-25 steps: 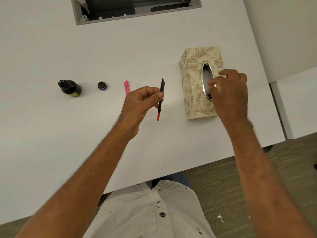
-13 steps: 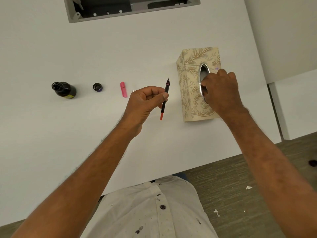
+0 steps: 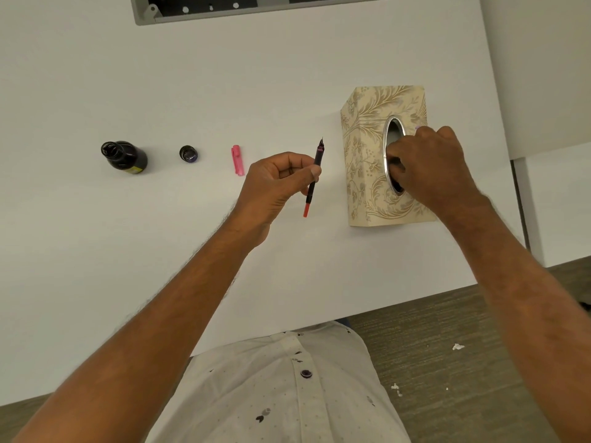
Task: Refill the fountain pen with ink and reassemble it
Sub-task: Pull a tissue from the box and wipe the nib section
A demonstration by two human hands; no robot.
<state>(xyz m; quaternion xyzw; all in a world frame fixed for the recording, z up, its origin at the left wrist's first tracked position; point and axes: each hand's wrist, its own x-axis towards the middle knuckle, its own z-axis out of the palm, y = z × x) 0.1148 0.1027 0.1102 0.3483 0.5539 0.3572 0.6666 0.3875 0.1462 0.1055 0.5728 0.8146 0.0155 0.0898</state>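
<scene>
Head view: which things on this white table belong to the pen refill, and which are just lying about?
In the job:
- thin black-and-red pen section, in left hand
- open dark glass ink bottle
- small black bottle cap
- pink pen part
- patterned beige tissue box, right hand reaching in

Lying about:
- grey recessed cable tray

Nothing here can be read. The dark glass ink bottle (image 3: 124,156) standing on the white table (image 3: 224,91) carries a yellow label low on its side, but whatever is printed there is too small and blurred to make out. The cream tissue box with the gold leaf pattern (image 3: 364,155) shows only ornament, no lettering. No brand, number or sign shows on anything else.
</scene>
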